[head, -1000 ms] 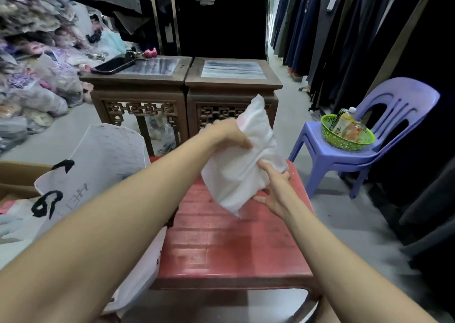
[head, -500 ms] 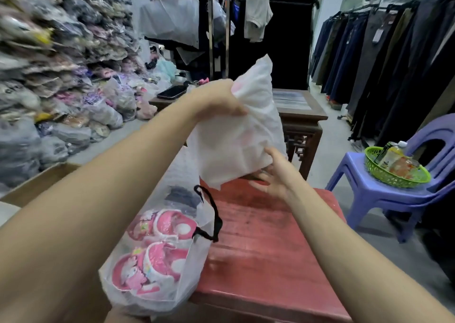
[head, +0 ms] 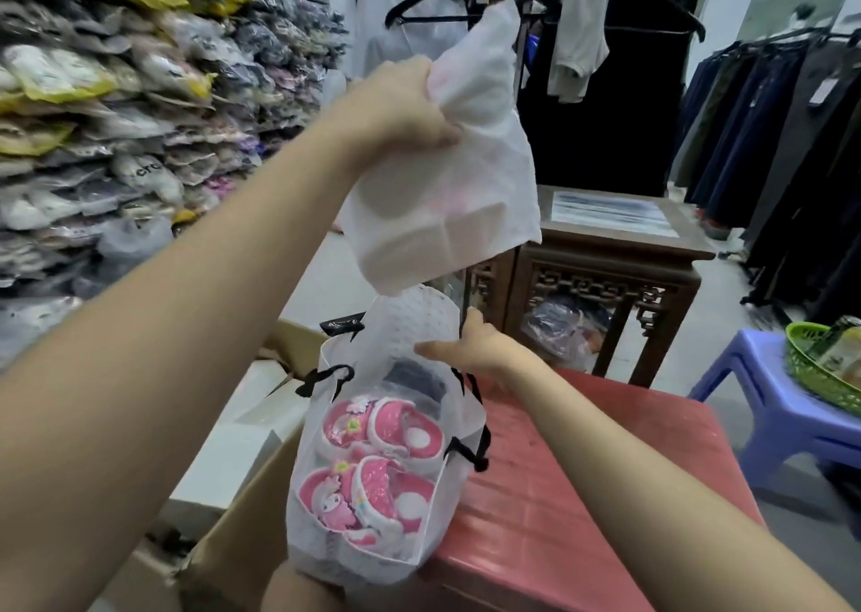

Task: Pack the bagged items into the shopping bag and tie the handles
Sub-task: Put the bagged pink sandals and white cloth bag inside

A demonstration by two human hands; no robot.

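Two bags, left hand (head: 396, 108) clutching white bagged item (head: 456, 192) above shopping bag (head: 412, 318), right hand (head: 480, 350) pinching its rim

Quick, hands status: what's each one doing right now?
Left hand: closed, gripping the white bagged item.
Right hand: closed, pinching the rim of the shopping bag.

The white bag (head: 447, 182) hides its contents; green basket (head: 808, 371) is cut off.
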